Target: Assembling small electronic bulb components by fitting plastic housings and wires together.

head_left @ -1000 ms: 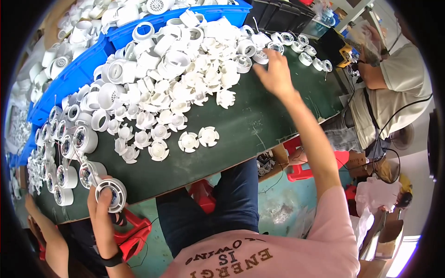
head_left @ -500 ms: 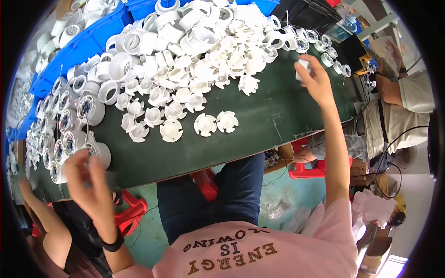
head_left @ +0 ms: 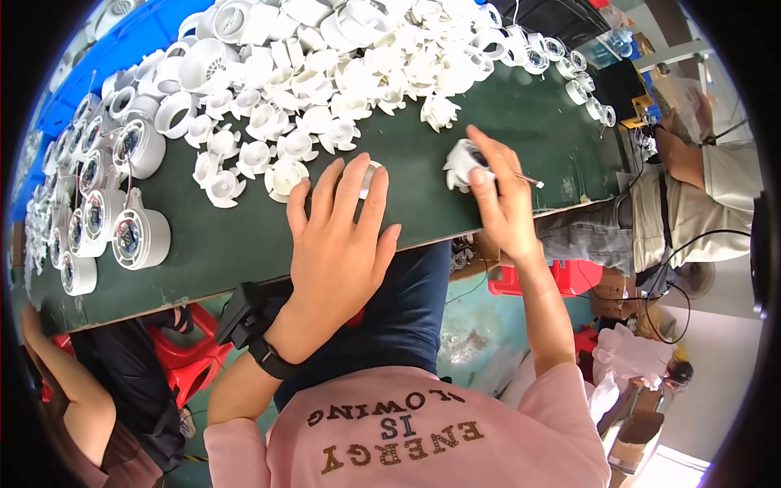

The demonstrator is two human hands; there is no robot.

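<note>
My right hand (head_left: 506,195) grips a small white fan motor (head_left: 465,164) above the green table. Curved blades show at the motor's lower edge, and a thin wire with a small plug sticks out past my fingers. My left hand (head_left: 340,224) lies palm down at the table's front part, fingers spread. Its fingertips are over a white fan impeller (head_left: 371,177), mostly covered by them. Another white impeller (head_left: 286,177) sits just beyond my left little finger. Further back is a heap of loose impellers (head_left: 338,134).
White round housings with motors inside (head_left: 140,236) stand in rows at the left. Empty white housings (head_left: 207,65) pile up behind, before blue bins (head_left: 61,102). Small motors (head_left: 586,85) line the back right. Another person's arm (head_left: 679,154) is at the right, and one more person sits left.
My right hand has come nearer from the back right with the white piece. My left hand has moved right, from the housings to the impeller. The view has shifted slightly.
</note>
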